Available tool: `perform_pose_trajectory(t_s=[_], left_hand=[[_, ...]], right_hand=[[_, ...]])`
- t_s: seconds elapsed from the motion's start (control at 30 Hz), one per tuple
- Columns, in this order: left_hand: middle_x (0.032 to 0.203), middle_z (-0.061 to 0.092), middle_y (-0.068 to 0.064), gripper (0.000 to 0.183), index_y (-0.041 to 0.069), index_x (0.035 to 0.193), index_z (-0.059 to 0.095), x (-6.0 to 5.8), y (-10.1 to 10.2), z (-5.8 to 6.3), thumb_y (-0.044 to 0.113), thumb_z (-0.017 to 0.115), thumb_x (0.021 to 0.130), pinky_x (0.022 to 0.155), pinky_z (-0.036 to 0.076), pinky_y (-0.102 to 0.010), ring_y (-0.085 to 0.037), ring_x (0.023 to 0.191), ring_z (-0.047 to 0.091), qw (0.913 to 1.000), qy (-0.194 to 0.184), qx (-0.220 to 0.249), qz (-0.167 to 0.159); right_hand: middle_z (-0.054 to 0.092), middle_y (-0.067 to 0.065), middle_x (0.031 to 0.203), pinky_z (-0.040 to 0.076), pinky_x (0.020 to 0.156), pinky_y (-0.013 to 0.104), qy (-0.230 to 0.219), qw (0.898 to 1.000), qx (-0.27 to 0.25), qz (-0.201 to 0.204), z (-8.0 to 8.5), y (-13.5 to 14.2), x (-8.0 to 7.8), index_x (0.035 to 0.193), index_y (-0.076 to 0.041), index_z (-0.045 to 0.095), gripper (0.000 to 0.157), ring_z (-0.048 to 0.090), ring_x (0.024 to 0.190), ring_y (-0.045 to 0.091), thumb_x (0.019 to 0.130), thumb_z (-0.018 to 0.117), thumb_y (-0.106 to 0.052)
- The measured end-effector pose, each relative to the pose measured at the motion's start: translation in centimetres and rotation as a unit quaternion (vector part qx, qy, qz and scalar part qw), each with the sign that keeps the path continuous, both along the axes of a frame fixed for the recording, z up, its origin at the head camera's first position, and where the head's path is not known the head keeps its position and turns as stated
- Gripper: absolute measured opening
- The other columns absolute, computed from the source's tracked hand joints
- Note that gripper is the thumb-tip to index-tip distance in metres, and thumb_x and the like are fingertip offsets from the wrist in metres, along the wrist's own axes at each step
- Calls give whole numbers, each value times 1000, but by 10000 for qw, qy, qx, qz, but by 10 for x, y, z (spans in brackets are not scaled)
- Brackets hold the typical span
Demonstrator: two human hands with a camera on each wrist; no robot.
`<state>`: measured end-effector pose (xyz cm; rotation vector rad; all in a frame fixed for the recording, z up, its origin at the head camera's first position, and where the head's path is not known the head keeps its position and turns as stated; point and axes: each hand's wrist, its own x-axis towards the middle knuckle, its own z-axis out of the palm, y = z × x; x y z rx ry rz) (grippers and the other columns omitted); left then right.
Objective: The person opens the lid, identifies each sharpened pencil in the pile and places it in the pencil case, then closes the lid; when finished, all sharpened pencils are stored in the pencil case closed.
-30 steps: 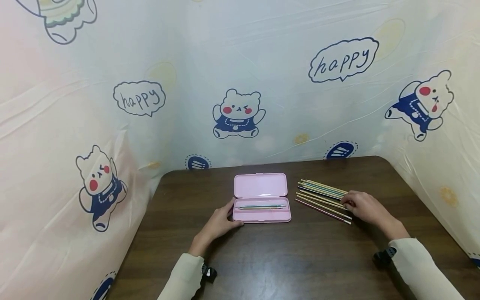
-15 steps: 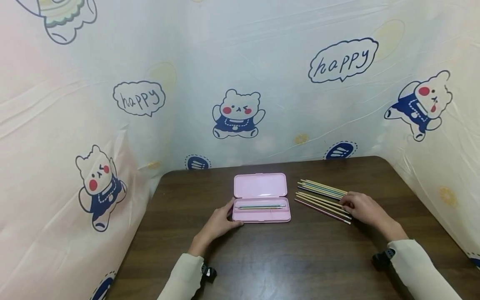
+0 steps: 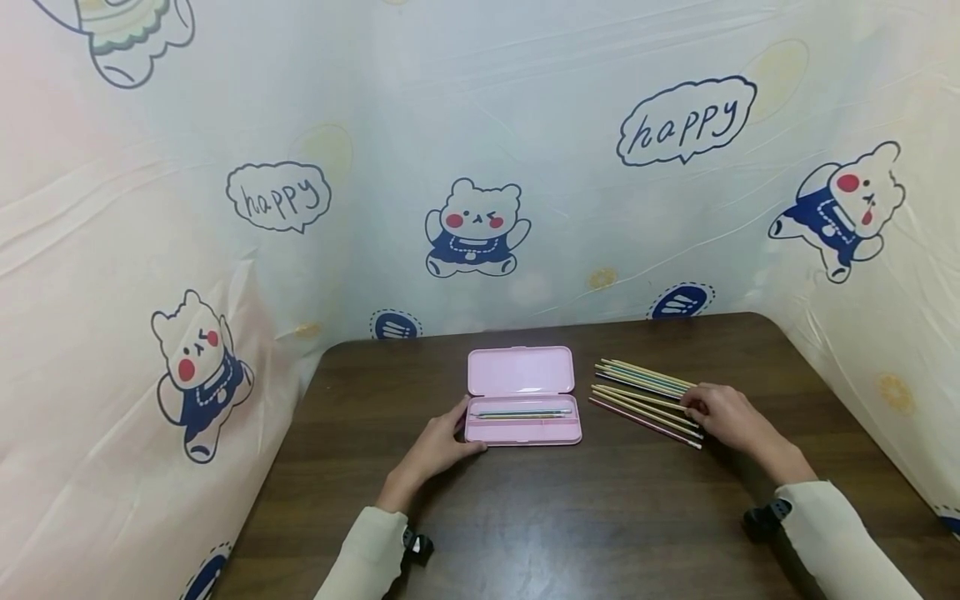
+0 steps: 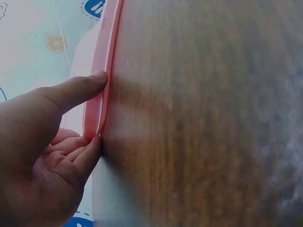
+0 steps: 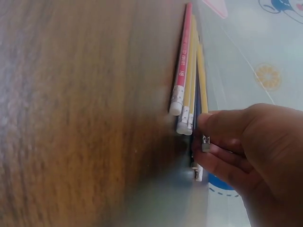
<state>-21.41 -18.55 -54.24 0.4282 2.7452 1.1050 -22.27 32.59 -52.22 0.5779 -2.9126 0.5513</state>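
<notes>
Centrally, one pink pencil case (image 3: 523,406), lid open and lying flat toward the far side, sits on a dark wooden desk (image 3: 600,517); its tray holds a few pencils laid lengthwise. Left hand (image 3: 438,446) rests at the case's left end, thumb and a fingertip pressed against the rim, as the left wrist view shows (image 4: 102,101); the fingers are fairly straight and wrap nothing. To the right of the case, a little apart from it, lies a loose row of pencils (image 3: 643,400), roughly side by side, slanting down to the right. Right hand (image 3: 727,417) is at their eraser ends, fingers curled and pinching one pencil of the row, seen close in the right wrist view (image 5: 202,142). Behind and on both sides: a pale curtain (image 3: 480,150) printed with bears and "happy" speech bubbles.
</notes>
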Motion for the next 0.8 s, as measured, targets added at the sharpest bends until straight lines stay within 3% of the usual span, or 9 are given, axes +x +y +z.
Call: perform_pose_trajectory(t_s=[0.3, 0.63, 0.8], left_hand=[[171, 37, -16, 97, 7, 169, 28, -2, -2, -4, 37, 83, 94, 121, 45, -51, -34, 152, 49, 10000, 21, 10, -17], [171, 37, -17, 97, 5, 168, 28, 0, -2, -1, 36, 83, 94, 121, 45, -51, -34, 152, 50, 10000, 7, 20, -18], [171, 38, -18, 97, 5, 168, 29, 0, -1, 0, 35, 83, 94, 121, 45, -52, -35, 152, 50, 10000, -20, 55, -4]], right_hand=[[76, 6, 90, 62, 74, 50, 482, 9985, -178, 200, 12, 2, 2, 95, -5, 81, 12, 72, 81, 22, 89, 79, 5], [75, 2, 89, 63, 69, 44, 1113, 9915, -206, 647, 32, -8, 0, 97, -6, 82, 17, 73, 79, 20, 87, 80, 7], [76, 1, 93, 63, 73, 43, 1023, 9919, -293, 691, 49, -23, 0, 100, -7, 82, 17, 72, 82, 17, 90, 79, 6]])
